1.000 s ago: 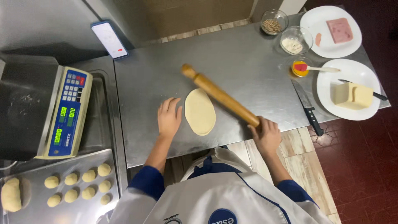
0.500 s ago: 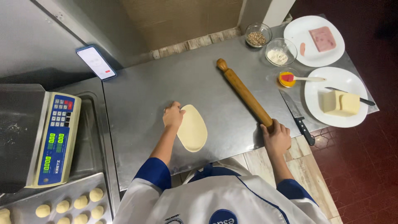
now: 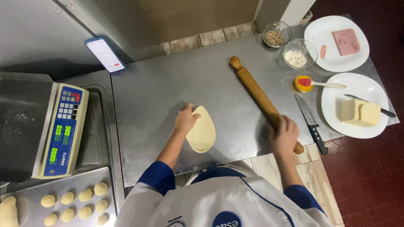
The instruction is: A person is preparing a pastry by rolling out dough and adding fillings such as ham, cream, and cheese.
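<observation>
Stainless steel counter point(image 3: 168, 88) fills the middle of the view, with dark red floor tiles beyond its right end. Nearest the person, the left hand point(image 3: 186, 119) rests on the left edge of an oval sheet of flattened dough point(image 3: 202, 130), fingers loosely curled and touching its rim; most of the dough lies just right of those fingers. The right hand point(image 3: 285, 135) is wrapped tight around the near end of a wooden rolling pin point(image 3: 256, 93), which lies on the counter and slants away up and left from the fingers, well apart from the dough. Just right of that hand lies a black-handled knife point(image 3: 310, 122), then a white plate point(image 3: 343, 124) with a block of cheese point(image 3: 358, 112). Farther off stand a small yellow bowl point(image 3: 304, 83) with a red spatula, two glass bowls point(image 3: 299, 53) and a second plate point(image 3: 322, 31) with a pink slice. Left of the left-hand fingers sit a scale point(image 3: 63, 130), a tray point(image 3: 29, 192) of dough balls point(image 3: 75, 202) and, beyond, a phone point(image 3: 105, 55).
</observation>
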